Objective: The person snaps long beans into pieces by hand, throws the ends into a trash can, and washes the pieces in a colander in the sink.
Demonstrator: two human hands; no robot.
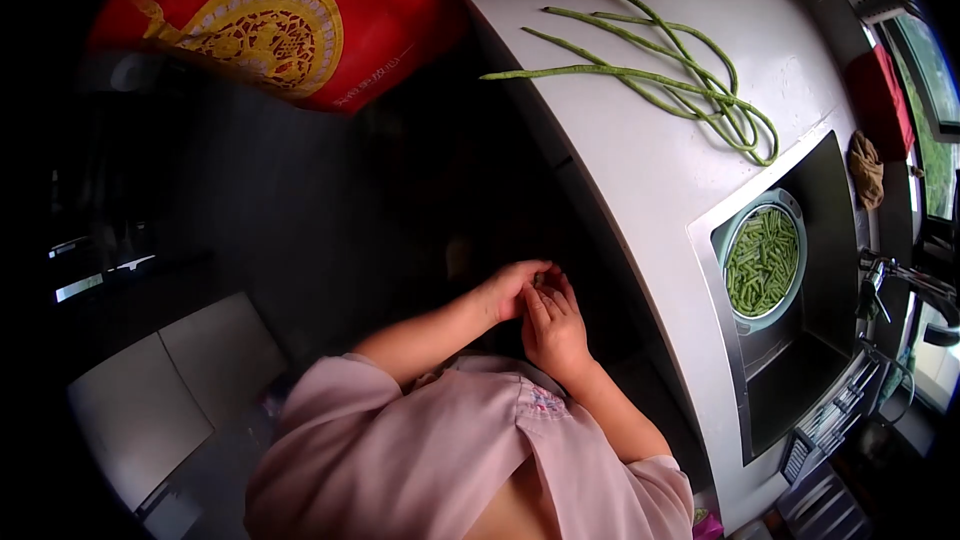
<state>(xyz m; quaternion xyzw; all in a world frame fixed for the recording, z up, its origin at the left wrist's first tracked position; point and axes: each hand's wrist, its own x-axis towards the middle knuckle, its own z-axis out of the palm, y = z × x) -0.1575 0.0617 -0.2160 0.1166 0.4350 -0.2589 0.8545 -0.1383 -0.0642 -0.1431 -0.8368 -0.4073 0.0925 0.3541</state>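
Observation:
My left hand [512,290] and my right hand [556,332] meet in front of my body, beside the counter edge. The fingers of both are bent and pressed together. Something small may sit between the fingertips, but I cannot make it out. Several long green beans [620,70] lie in a loose, looped bundle on the white counter [640,175], a few ends reaching its edge. In the sink, a pale blue-green basin [762,322] holds many short cut pieces of green bean [762,265].
The dark sink [825,230] is set into the counter on the right, with a metal faucet [905,280] and a brown cloth [866,172] beyond it. A rack [830,418] stands at its near end. A red bag [400,15] with a gold design is at upper left.

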